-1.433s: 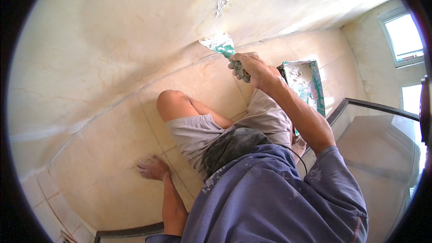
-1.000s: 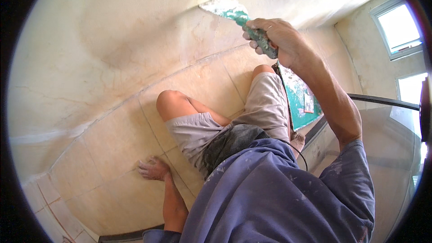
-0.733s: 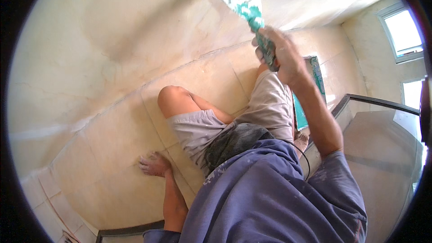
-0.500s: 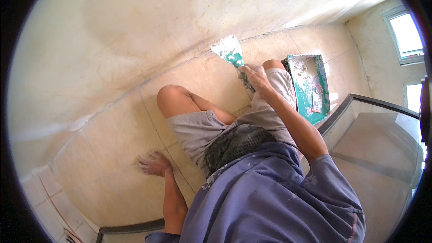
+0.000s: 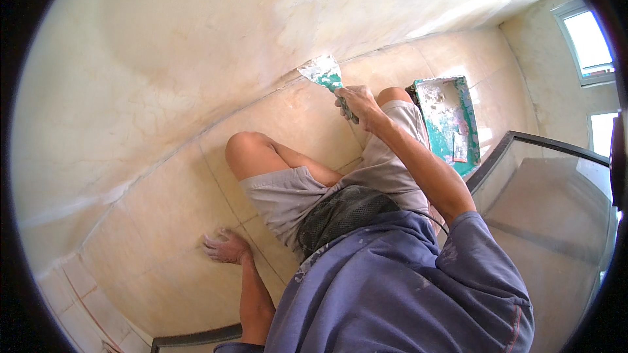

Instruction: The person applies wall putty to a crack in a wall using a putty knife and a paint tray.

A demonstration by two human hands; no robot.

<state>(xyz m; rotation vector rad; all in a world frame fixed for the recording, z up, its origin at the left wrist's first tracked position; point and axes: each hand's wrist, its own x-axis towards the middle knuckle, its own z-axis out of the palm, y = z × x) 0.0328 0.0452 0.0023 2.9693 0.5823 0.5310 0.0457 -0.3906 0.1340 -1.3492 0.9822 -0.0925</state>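
Resting on the tile floor [image 5: 157,261], the left hand [image 5: 227,247] has its fingers spread and holds nothing; with the arm coming down straight behind it, it probably props the seated body. The left knee [image 5: 247,149] is folded outward, which seems to leave working space before the wall [image 5: 196,46]. Right of it, the putty knife [image 5: 331,81] is near the seam where wall meets floor, blade toward the wall; whether its edge touches, I cannot tell. The flared blade is crusted with white, green shows toward the neck, and the visible handle is a mottled dark green. The right hand [image 5: 361,104] is closed around that handle, likely to steady and angle the blade. Just beside the right knee [image 5: 394,96] sits a green rectangular tray [image 5: 471,117], smeared white inside, a small flat piece [image 5: 460,146] lying in it; the spot suggests easy reach for the right arm. Farther right is a dark-framed panel [image 5: 549,202], apparently glass.
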